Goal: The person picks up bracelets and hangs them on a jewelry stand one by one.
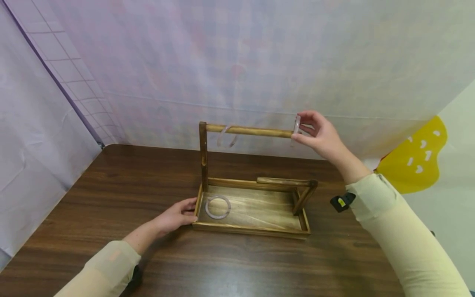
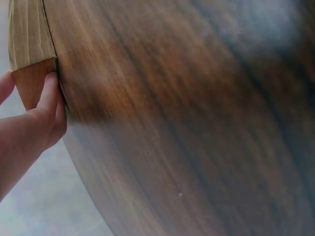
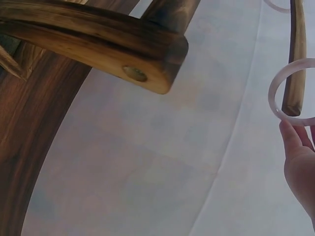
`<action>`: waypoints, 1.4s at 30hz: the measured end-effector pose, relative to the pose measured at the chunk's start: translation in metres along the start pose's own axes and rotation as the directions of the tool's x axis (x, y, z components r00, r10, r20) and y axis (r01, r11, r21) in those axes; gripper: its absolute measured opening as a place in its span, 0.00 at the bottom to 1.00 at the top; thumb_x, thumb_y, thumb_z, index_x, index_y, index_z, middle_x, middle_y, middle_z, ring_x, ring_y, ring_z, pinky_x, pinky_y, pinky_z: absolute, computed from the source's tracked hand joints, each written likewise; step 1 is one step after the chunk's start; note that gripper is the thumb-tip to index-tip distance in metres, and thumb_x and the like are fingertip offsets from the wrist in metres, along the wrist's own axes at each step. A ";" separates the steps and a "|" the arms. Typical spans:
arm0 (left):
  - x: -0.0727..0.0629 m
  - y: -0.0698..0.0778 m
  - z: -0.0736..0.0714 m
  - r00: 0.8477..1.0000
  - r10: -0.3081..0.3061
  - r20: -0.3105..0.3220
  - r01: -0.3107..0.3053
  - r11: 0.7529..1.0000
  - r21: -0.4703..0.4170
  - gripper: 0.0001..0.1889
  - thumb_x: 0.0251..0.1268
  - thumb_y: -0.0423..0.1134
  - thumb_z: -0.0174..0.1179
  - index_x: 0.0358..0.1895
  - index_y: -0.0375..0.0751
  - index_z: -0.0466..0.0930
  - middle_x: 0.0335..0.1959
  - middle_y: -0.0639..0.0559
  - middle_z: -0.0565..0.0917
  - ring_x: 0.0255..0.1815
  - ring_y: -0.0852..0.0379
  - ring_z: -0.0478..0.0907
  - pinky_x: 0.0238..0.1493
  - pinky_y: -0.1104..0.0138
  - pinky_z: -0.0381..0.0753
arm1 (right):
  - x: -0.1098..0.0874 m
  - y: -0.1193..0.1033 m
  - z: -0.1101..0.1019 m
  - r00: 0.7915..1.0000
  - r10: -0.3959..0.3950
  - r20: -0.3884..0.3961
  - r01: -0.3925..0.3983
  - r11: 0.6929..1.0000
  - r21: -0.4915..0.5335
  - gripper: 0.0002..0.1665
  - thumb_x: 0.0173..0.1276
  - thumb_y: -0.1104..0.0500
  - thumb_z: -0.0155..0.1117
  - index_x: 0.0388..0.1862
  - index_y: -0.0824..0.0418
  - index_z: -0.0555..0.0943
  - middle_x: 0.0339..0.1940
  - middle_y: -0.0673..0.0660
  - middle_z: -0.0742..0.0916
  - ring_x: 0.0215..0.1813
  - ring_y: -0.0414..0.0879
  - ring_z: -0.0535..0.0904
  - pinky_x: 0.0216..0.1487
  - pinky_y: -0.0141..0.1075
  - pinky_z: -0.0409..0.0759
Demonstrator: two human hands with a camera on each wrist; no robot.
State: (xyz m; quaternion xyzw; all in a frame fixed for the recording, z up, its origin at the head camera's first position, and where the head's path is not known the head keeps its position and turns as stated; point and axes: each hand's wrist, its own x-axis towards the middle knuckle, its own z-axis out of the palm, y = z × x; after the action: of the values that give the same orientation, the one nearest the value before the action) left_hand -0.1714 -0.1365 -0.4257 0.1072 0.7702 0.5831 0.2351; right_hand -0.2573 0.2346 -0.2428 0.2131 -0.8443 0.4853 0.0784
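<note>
A wooden two-armed stand [image 1: 252, 231] with a tray base stands on the table. My left hand [image 1: 174, 216] grips the tray's left end, the thumb near its front corner; the left wrist view shows fingers [image 2: 49, 96] against the end. With thumb and fingertips, my right hand [image 1: 323, 136] pinches a pale translucent bangle [image 1: 297, 123] at the free right end of the upper bar [image 1: 259, 131]. In the right wrist view the bar's tip appears inside this bangle [image 3: 277, 83]. Another bangle [image 1: 222, 136] hangs on the bar's left part. A third bangle [image 1: 218, 217] lies flat in the tray's left.
A shorter, lower wooden arm [image 1: 283, 181] rises from the tray's right end and points left. The brown wooden table [image 1: 111, 198] has a pale patterned curtain [image 1: 167, 82] behind it. At right is a yellow shape with white marks [image 1: 415, 156].
</note>
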 end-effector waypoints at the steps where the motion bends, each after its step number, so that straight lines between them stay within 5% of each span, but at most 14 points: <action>1: 0.000 0.000 0.000 1.000 0.000 -0.003 0.000 1.000 -0.005 0.35 0.65 0.28 0.52 0.70 0.24 0.46 0.67 0.25 0.58 0.64 0.34 0.64 0.60 0.55 0.74 | 0.000 0.000 0.000 1.000 0.002 0.002 -0.002 1.000 -0.002 0.32 0.61 0.68 0.63 0.63 0.72 0.62 0.54 0.51 0.73 0.58 0.36 0.71 0.67 0.36 0.68; 8: -0.001 -0.001 0.002 1.000 0.002 0.001 -0.002 1.000 -0.008 0.35 0.65 0.28 0.53 0.70 0.23 0.46 0.67 0.25 0.58 0.64 0.33 0.64 0.60 0.55 0.74 | 0.001 -0.004 0.003 0.999 0.009 0.030 -0.010 1.000 0.005 0.32 0.61 0.68 0.64 0.62 0.71 0.64 0.53 0.51 0.75 0.62 0.49 0.72 0.64 0.32 0.71; 16: -0.001 0.001 0.002 1.000 -0.009 -0.009 0.009 1.000 0.002 0.35 0.65 0.28 0.53 0.70 0.24 0.46 0.67 0.25 0.58 0.64 0.33 0.64 0.60 0.55 0.74 | 0.010 -0.012 0.010 0.998 0.022 0.055 -0.021 1.000 -0.020 0.34 0.60 0.65 0.66 0.63 0.71 0.64 0.61 0.65 0.73 0.66 0.60 0.69 0.65 0.37 0.71; 42: -0.003 0.003 0.002 1.000 0.002 -0.008 -0.002 1.000 0.001 0.34 0.65 0.28 0.52 0.70 0.24 0.46 0.66 0.25 0.60 0.63 0.33 0.65 0.59 0.55 0.74 | 0.020 -0.020 0.025 0.989 -0.005 0.147 0.013 0.999 -0.050 0.36 0.60 0.64 0.66 0.64 0.70 0.64 0.65 0.68 0.70 0.68 0.60 0.67 0.66 0.48 0.69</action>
State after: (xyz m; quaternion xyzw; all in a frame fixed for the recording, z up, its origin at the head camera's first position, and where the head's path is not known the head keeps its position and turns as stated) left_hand -0.1682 -0.1355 -0.4220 0.1058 0.7714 0.5834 0.2311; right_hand -0.2648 0.1989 -0.2333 0.2498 -0.8589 0.4464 0.0237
